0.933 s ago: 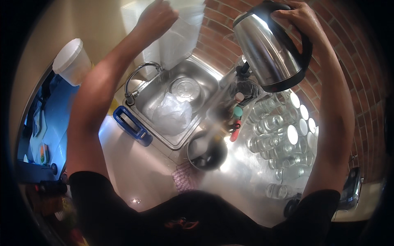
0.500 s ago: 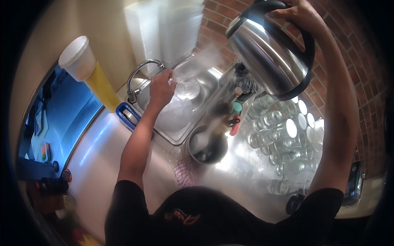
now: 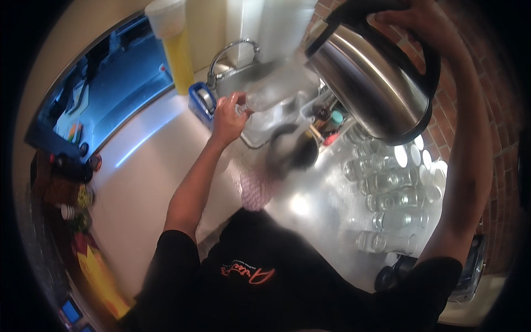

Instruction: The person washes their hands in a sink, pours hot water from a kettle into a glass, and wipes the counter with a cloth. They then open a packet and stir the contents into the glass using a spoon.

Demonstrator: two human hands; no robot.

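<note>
A steel electric kettle [image 3: 370, 83] with a black handle and base is tilted high on the right, its spout pointing left. My right hand [image 3: 417, 25] is closed round the handle. My left hand [image 3: 229, 119] grips one end of a clear, misted glass bottle [image 3: 276, 83] above the sink [image 3: 257, 145]. The bottle slants up to the right, its far end close by the kettle's spout; blur hides whether they touch. More clear glassware lies in the sink below. A dark round pan [image 3: 296, 149], partly blurred, stands by the sink's near right corner.
Several glass bottles [image 3: 390, 180] lie in rows on the steel counter at right. A curved faucet [image 3: 238, 44] rises behind the sink, with a blue-framed object [image 3: 200, 102] to its left. A pink cloth [image 3: 255, 189] lies before me. A brick wall borders the right.
The whole view has shifted, moving the sink and counter within it. The bottle's far end has come nearer the kettle's spout. Both hands keep their hold.
</note>
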